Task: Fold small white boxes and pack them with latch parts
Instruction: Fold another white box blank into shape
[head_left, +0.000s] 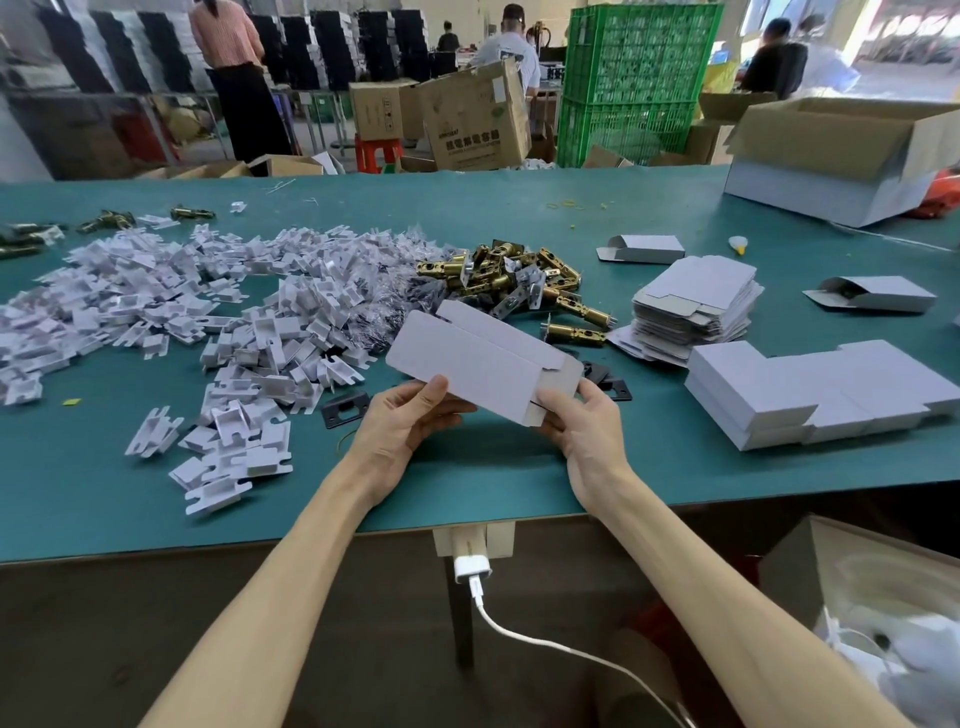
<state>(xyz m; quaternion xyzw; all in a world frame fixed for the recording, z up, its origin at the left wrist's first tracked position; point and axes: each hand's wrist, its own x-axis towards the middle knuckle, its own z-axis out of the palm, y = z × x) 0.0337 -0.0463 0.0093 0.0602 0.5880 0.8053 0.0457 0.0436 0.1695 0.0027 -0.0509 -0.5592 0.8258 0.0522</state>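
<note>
Held over the near middle of the table (467, 218), just this side of the brass latch parts (519, 280), the flat white box (483, 358) has the left hand (410, 421) and right hand (582, 431) with fingers (434, 395) clamped on its near edge, so an uneven squeeze could crease it off its fold lines.

I see a green table (467, 218). On its left lies a big heap of white paper inserts (208, 312). In the middle is a pile of gold latch parts (519, 275). On the right sit a stack of flat white boxes (696, 301) and folded white boxes (810, 395).
</note>
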